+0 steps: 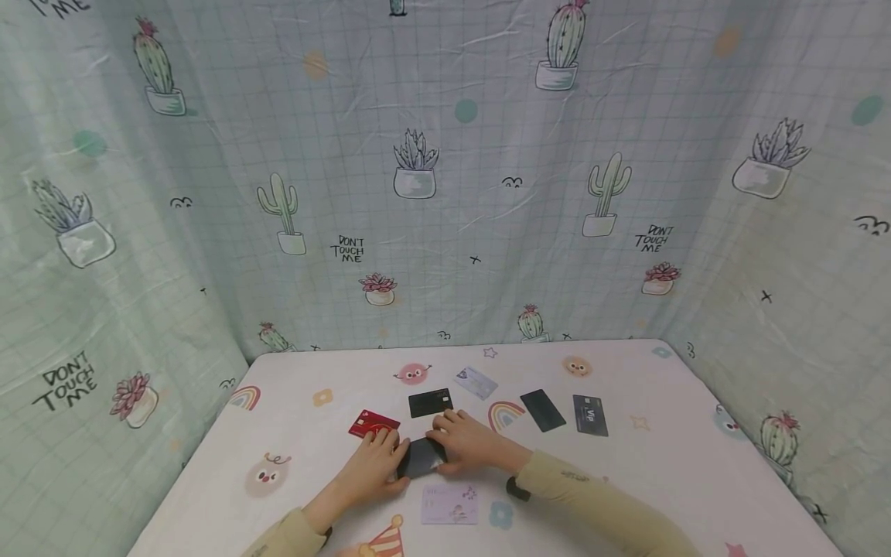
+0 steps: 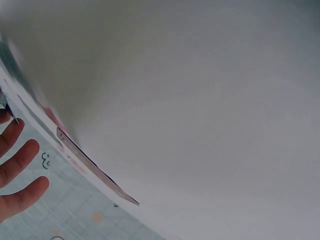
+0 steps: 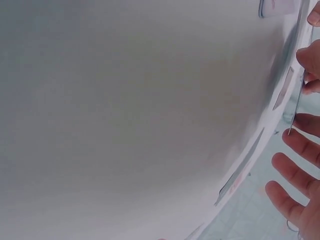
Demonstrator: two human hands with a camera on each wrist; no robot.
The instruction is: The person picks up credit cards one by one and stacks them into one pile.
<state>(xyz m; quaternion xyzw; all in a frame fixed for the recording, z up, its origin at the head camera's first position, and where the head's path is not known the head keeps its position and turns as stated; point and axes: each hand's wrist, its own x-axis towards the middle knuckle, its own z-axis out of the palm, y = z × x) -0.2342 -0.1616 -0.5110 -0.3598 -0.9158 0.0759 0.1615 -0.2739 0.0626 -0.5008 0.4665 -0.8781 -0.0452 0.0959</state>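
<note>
Between both hands is a dark grey card (image 1: 421, 458), tilted above the white tabletop. My left hand (image 1: 376, 466) pinches its left end, and my right hand (image 1: 472, 443) holds the right end between thumb and forefinger. The right wrist view catches this card (image 3: 299, 97) edge-on, with the other right fingers (image 3: 292, 170) spread away from it. In the left wrist view, only the left fingers (image 2: 20, 162) and a corner of the card show at the border. A red card (image 1: 372, 422) lies just beyond the left fingertips, and a pale purple card (image 1: 448, 507) lies nearer the body.
Beyond the hands lie a black card (image 1: 430, 402) and a silvery card (image 1: 476, 382). Right of them are a plain dark card (image 1: 543, 410) and a grey card marked Vip (image 1: 590, 415). Cactus-print cloth (image 1: 445, 232) hangs around the printed tabletop (image 1: 306, 433).
</note>
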